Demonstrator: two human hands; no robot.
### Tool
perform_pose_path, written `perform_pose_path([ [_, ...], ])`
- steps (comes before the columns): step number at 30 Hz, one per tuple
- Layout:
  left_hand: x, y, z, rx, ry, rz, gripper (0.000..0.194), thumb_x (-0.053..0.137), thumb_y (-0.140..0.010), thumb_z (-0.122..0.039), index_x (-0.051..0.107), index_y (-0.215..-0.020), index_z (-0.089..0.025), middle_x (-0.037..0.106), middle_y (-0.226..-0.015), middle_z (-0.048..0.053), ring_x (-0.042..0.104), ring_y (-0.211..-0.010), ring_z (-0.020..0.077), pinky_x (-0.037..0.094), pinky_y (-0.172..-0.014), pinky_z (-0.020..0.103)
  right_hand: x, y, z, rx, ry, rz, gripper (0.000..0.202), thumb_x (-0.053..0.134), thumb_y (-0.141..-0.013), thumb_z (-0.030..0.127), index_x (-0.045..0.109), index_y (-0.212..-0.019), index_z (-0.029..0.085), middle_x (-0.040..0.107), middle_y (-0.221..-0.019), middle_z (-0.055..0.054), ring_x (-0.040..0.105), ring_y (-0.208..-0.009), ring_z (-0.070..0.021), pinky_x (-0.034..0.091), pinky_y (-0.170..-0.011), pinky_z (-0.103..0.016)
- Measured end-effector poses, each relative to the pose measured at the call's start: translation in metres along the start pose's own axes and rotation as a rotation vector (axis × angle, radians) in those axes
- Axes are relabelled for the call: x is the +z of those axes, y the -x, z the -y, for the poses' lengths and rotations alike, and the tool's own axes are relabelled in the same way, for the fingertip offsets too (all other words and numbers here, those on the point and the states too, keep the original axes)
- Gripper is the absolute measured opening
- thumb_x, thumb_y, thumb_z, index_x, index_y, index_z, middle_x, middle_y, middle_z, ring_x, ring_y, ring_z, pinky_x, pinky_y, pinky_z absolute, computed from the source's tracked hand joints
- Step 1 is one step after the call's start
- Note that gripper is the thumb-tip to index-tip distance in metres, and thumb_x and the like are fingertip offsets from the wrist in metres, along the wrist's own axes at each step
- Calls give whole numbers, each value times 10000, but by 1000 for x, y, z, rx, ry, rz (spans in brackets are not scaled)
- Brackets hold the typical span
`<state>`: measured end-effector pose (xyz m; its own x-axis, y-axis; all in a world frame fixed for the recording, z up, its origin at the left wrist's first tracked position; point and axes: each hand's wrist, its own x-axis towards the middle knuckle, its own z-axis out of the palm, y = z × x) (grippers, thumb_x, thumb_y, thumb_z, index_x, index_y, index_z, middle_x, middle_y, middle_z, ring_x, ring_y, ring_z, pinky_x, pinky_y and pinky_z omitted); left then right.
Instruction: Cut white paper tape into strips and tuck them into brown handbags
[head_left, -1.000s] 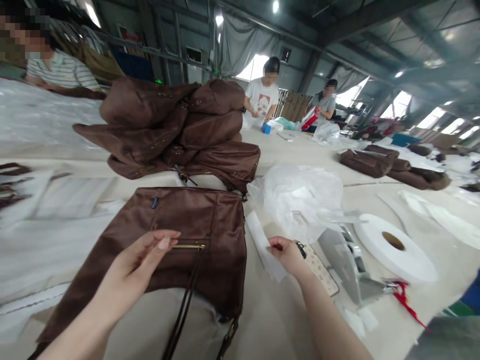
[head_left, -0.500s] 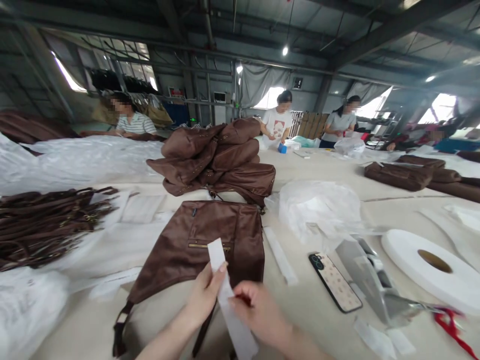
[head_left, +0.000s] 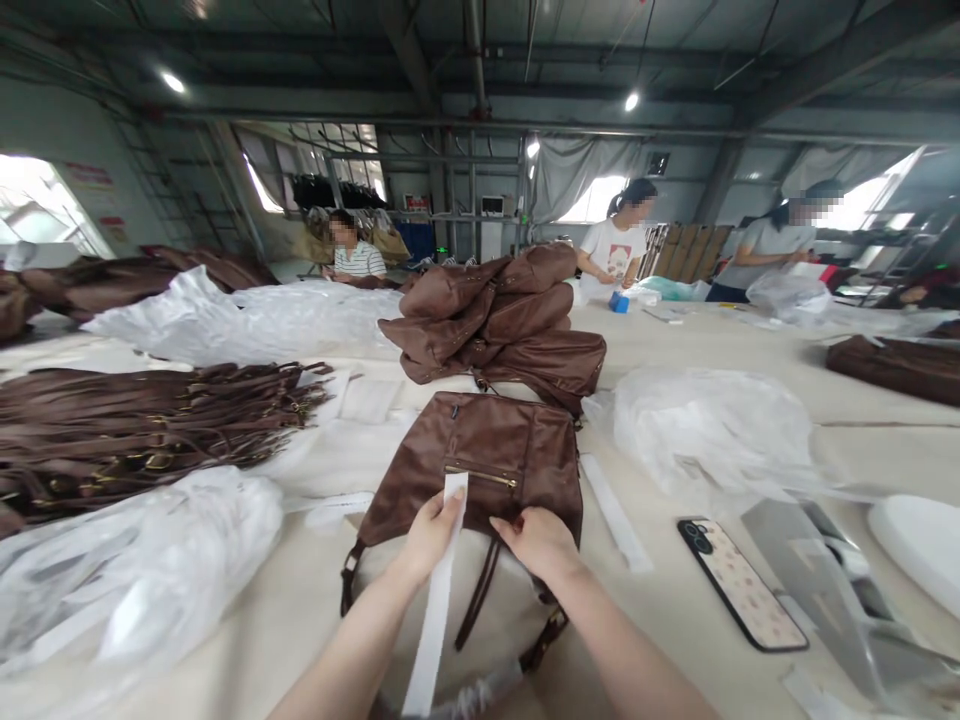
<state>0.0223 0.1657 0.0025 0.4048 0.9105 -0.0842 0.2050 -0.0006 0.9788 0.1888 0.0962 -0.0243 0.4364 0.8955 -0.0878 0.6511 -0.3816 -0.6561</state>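
Observation:
A brown leather handbag (head_left: pixel 487 430) lies on the table in front of me, its gold zipper (head_left: pixel 487 476) facing up. My left hand (head_left: pixel 431 535) pinches a long white strip (head_left: pixel 433 640) between thumb and fingers. The strip's upper end lies over the bag by the zipper, and its lower part trails toward me. At the bag's near edge, my right hand (head_left: pixel 541 540) has its fingers curled closed on the brown leather. A thin brown strap (head_left: pixel 478 592) hangs from that edge between my hands. A buckled shoulder strap (head_left: pixel 546 640) lies below my right wrist.
More brown bags (head_left: pixel 502 310) are piled behind. Brown straps (head_left: pixel 150 425) and clear plastic (head_left: pixel 165 560) lie left. On the right are plastic bags (head_left: pixel 705 430), a phone (head_left: pixel 742 585), a tape dispenser (head_left: pixel 832 570) and a white roll (head_left: pixel 919 545). Several co-workers stand or sit beyond.
My right hand has left the white strip and moved to the bag's near edge. The strip now hangs from my left hand alone. The view has swung left.

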Motion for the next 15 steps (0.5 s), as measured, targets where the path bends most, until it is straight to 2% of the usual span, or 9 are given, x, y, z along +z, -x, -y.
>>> perform_pose_path([
  [2,-1,1,2,-17,42,107,586,585,-710,-736,607,-726,-151,559,-573,-2,546,-628,180,425,-605,271,10,-5,7,35,-55,-8,334,687,-725,486,632,-619,173,700,-775,-175,669,-882,-343,465,-759,-399],
  [4,-4,3,2,-14,58,210,573,624,-700,-712,621,-732,-140,564,-604,-11,506,-600,146,398,-589,251,15,-8,11,38,-162,27,288,707,-701,433,603,-590,188,671,-683,-112,659,-778,-273,461,-680,-339],
  [6,-9,5,2,14,53,287,521,680,-696,-646,653,-775,-132,598,-675,-8,513,-637,140,398,-617,241,14,-7,8,13,-321,117,298,692,-706,443,593,-580,192,588,-546,-31,592,-585,-187,425,-556,-283],
  [8,-16,5,3,45,40,299,474,725,-685,-585,667,-810,-132,615,-722,-5,527,-676,143,401,-638,235,8,-3,0,-22,-510,215,344,666,-716,517,618,-633,186,517,-499,22,476,-454,-123,367,-466,-250],
  [10,-21,6,5,50,24,284,460,748,-669,-564,659,-800,-132,608,-711,-5,517,-660,137,389,-616,229,-1,5,-10,-51,-695,283,415,666,-698,592,650,-728,178,542,-566,25,440,-447,-91,359,-456,-233],
  [12,-24,6,7,45,-5,292,459,748,-668,-572,639,-734,-131,584,-658,-7,490,-613,124,366,-577,224,-11,12,-17,-66,-848,321,463,720,-645,620,666,-782,181,605,-686,2,482,-502,-79,400,-504,-225],
  [15,-25,8,6,78,-79,390,464,704,-721,-582,622,-648,-131,578,-614,8,475,-583,118,351,-565,227,-22,17,-19,-52,-1157,315,360,819,-621,504,687,-757,198,654,-747,0,518,-531,-65,419,-520,-203],
])
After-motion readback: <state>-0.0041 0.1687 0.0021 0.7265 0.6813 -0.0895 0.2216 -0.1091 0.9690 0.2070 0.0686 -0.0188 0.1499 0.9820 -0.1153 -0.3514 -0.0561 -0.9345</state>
